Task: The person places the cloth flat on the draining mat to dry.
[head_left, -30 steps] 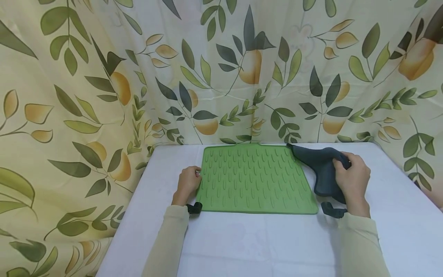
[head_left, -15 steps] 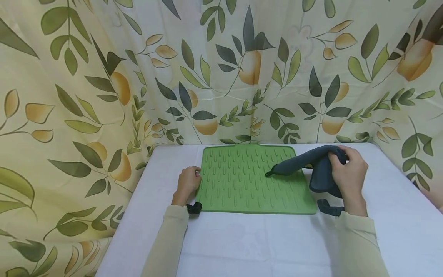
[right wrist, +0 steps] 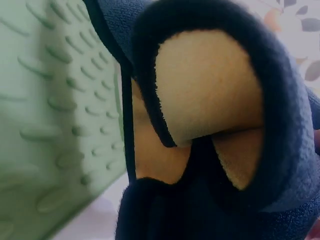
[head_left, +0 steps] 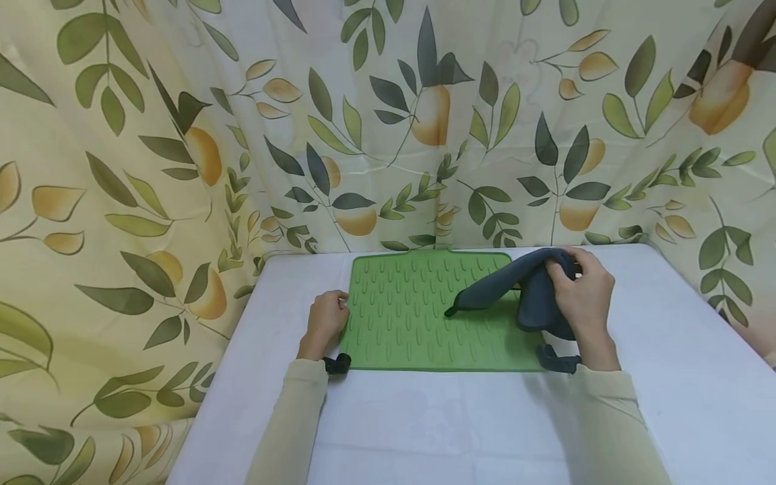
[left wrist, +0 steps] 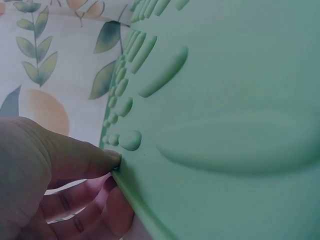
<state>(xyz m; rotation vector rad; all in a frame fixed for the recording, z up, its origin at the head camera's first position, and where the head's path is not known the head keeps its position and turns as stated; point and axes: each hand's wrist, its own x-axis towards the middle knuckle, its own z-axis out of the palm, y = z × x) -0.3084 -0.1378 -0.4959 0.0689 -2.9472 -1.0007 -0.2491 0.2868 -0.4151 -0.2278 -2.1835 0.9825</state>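
A green rectangular silicone mat (head_left: 400,323) with raised oval ridges lies on the table. My left hand (head_left: 326,320) pinches its left edge; in the left wrist view the thumb (left wrist: 82,155) presses on top while the other fingers curl beneath the rim. Over the mat's right part, my right hand (head_left: 587,286) grips a folded dark blue cloth (head_left: 538,296) by its upper bunch. One black-tipped corner of the cloth stretches leftward, close over the ridges. In the right wrist view the cloth (right wrist: 287,95) shows black edging and a tan underside; most of the right hand is hidden there.
A white-covered table (head_left: 436,424) extends in front of the mat and to both sides. Behind and to the left hangs a curtain (head_left: 376,121) printed with leaves and fruit. Small black camera mounts sit at both wrists.
My right hand has carried the cloth leftward over the mat, and its trailing corner has swung from the mat's far right corner towards the middle. The left hand stays at the left edge.
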